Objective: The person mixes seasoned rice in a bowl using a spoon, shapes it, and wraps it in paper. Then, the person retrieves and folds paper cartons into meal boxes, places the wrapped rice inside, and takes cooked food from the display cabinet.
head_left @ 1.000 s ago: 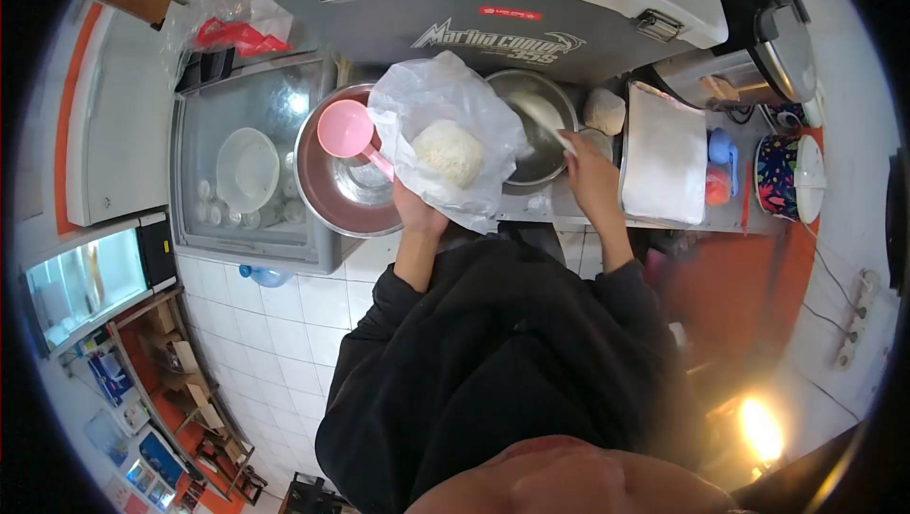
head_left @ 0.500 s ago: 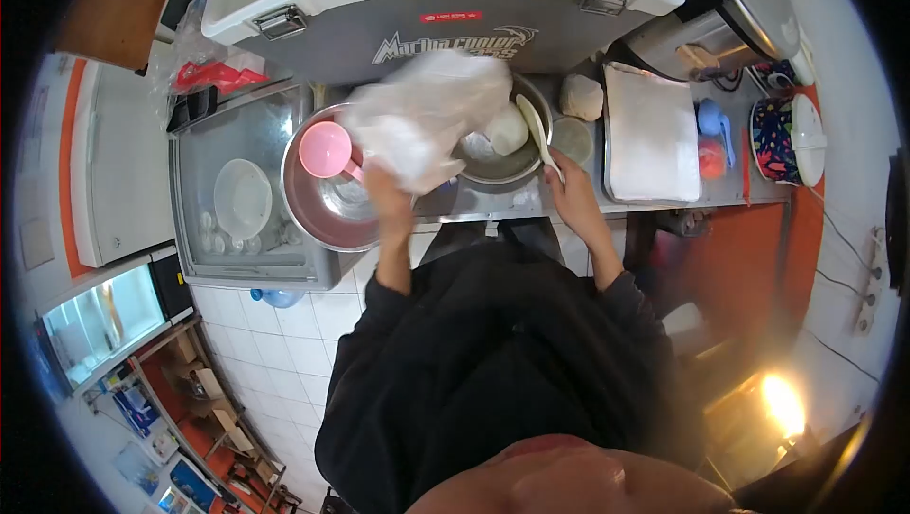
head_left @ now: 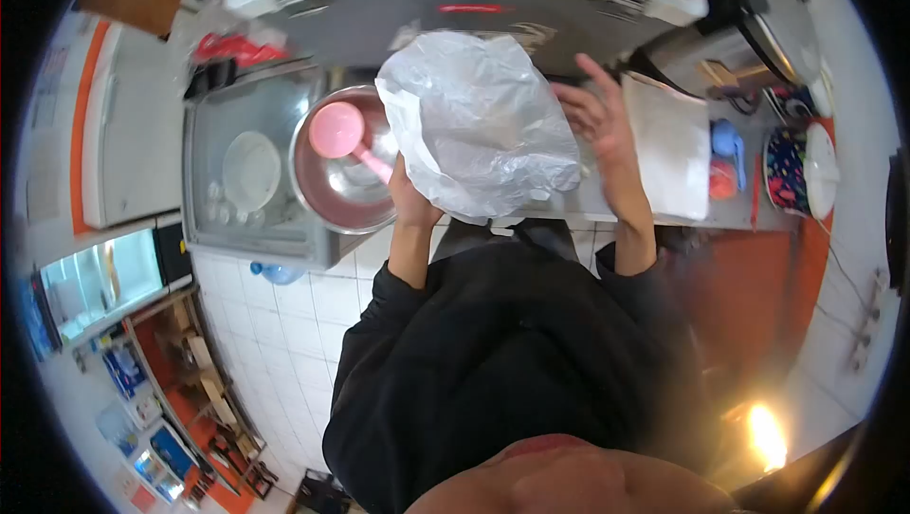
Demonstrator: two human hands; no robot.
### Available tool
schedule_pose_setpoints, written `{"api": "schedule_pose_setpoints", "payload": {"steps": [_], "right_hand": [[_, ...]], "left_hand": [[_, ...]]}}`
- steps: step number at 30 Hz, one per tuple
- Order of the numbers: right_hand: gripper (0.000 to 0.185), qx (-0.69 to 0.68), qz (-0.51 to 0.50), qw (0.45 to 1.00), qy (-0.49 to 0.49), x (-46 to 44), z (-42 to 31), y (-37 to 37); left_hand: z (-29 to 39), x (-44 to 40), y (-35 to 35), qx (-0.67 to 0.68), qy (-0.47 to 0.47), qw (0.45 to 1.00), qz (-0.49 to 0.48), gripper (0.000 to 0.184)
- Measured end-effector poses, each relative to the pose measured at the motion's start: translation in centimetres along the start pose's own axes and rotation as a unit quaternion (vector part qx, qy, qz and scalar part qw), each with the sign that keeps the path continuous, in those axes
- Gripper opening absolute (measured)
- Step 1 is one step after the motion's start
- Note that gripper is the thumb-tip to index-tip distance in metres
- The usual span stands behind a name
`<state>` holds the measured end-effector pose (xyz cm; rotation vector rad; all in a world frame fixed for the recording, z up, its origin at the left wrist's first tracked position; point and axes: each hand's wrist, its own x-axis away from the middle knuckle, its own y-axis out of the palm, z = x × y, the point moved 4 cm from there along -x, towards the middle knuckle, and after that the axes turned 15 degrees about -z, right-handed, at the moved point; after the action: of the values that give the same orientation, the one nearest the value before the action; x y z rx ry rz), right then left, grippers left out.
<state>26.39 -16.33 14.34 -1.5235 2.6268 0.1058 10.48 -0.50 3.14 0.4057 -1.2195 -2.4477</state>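
A crumpled clear plastic bag (head_left: 488, 120) hangs spread over the counter, its left edge in my left hand (head_left: 412, 199), whose fingers are partly hidden behind the plastic. No white lump shows in it. Just right of the bag, my right hand (head_left: 602, 125) has its fingers apart and holds nothing. Left of the bag sits a wide metal bowl (head_left: 308, 177) with a pink scoop (head_left: 337, 130) in it, the handle reaching toward my left hand. The bag covers the place of the second metal bowl.
A large grey and white cooler (head_left: 379, 35) stands behind the bag. On the right are a paper-lined tray (head_left: 668, 149), a blue scoop (head_left: 727, 139), a metal pot (head_left: 701, 64) and a patterned container (head_left: 787, 173). A white basin (head_left: 251, 171) shows at left.
The white lump has left the bag and was seen in the right metal bowl. My right hand has let go of the pale flat tool and risen. The bag has swung right, over that bowl.
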Motion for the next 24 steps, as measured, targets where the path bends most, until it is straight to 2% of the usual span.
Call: {"api": "schedule_pose_setpoints", "payload": {"steps": [1, 2, 3, 4, 5, 6, 8, 9, 10, 11, 12, 13, 14, 15, 16, 17, 18, 19, 20, 22, 23, 24], "right_hand": [[0.058, -0.055, -0.048, 0.997, 0.008, 0.6, -1.0, 0.0], [0.051, 0.021, -0.004, 1.000, 0.018, 1.2, -1.7, -0.4], [0.051, 0.029, 0.013, 0.999, 0.021, 2.3, -1.4, -1.9], [0.045, 0.133, 0.027, 0.990, 0.041, 3.2, -0.7, -3.7], [0.039, 0.235, 0.038, 0.969, 0.062, 4.0, -0.4, -5.4], [0.032, 0.285, 0.072, 0.955, 0.038, 5.0, -1.0, -7.1], [0.034, 0.303, 0.064, 0.949, 0.064, 7.0, -1.3, -10.6], [0.035, 0.316, 0.052, 0.943, 0.089, 8.1, -1.3, -12.6], [0.035, 0.319, 0.057, 0.942, 0.092, 9.1, -1.0, -14.7], [0.037, 0.320, 0.020, 0.939, 0.124, 10.1, 0.0, -16.7], [0.040, 0.319, -0.020, 0.935, 0.154, 10.9, 1.3, -18.5], [0.040, 0.316, -0.021, 0.935, 0.156, 11.7, 2.1, -20.5], [0.043, 0.319, -0.038, 0.927, 0.193, 12.2, 3.3, -22.5], [0.046, 0.321, -0.055, 0.918, 0.227, 12.2, 4.7, -24.4], [0.052, 0.353, -0.064, 0.892, 0.275, 11.8, 6.1, -26.4], [0.052, 0.351, -0.067, 0.893, 0.273, 10.7, 7.2, -28.3], [0.053, 0.420, -0.098, 0.853, 0.295, 9.4, 8.5, -30.1], [0.055, 0.483, -0.131, 0.806, 0.316, 8.3, 10.1, -31.5], [0.055, 0.477, -0.141, 0.807, 0.320, 7.3, 12.7, -32.8], [0.052, 0.604, -0.115, 0.782, 0.096, 6.2, 15.5, -33.4], [0.052, 0.599, -0.130, 0.784, 0.099, 6.8, 16.5, -33.5], [0.050, 0.635, -0.102, 0.762, 0.068, 6.8, 16.2, -33.3]], "left_hand": [[-1.6, -0.4, 0.4, 0.014, -0.005, 0.998, -0.054, 0.043], [-3.7, -0.6, 0.9, 0.078, -0.025, 0.993, -0.088, 0.044], [-5.5, -0.7, 1.8, 0.141, -0.045, 0.982, -0.119, 0.045], [-6.7, -1.2, 3.1, -0.048, -0.126, 0.991, -0.026, 0.050], [-7.5, -2.4, 5.4, -0.044, -0.130, 0.990, -0.035, 0.050], [-8.1, -3.7, 7.6, -0.015, -0.108, 0.993, -0.037, 0.053], [-9.7, -5.3, 10.7, 0.003, -0.094, 0.993, -0.068, 0.065], [-11.6, -5.5, 10.3, -0.013, -0.107, 0.993, -0.047, 0.067], [-13.6, -5.9, 10.7, -0.157, -0.156, 0.973, -0.061, 0.065], [-15.4, -6.3, 10.9, -0.299, -0.199, 0.930, -0.073, 0.064], [-18.1, -6.2, 10.4, -0.299, -0.201, 0.930, -0.074, 0.064], [-20.8, -5.7, 9.9, -0.453, -0.156, 0.871, -0.107, 0.062], [-22.6, -5.6, 10.3, -0.595, -0.105, 0.785, -0.136, 0.060], [-23.6, -5.9, 11.2, -0.599, -0.104, 0.783, -0.133, 0.060], [-24.7, -6.1, 11.8, -0.593, -0.150, 0.782, -0.115, 0.058], [-25.7, -6.3, 12.6, -0.585, -0.197, 0.780, -0.097, 0.056], [-26.1, -6.6, 13.8, -0.592, -0.253, 0.763, -0.058, 0.054], [-27.2, -6.7, 13.6, -0.593, -0.259, 0.761, -0.052, 0.054], [-28.3, -6.5, 13.1, -0.577, -0.265, 0.772, -0.034, 0.055], [-30.3, -5.7, 12.9, -0.553, -0.282, 0.784, -0.002, 0.056], [-30.9, -5.6, 13.1, -0.546, -0.280, 0.789, 0.024, 0.056], [-31.3, -5.6, 13.2, -0.540, -0.273, 0.794, 0.051, 0.057]]}}
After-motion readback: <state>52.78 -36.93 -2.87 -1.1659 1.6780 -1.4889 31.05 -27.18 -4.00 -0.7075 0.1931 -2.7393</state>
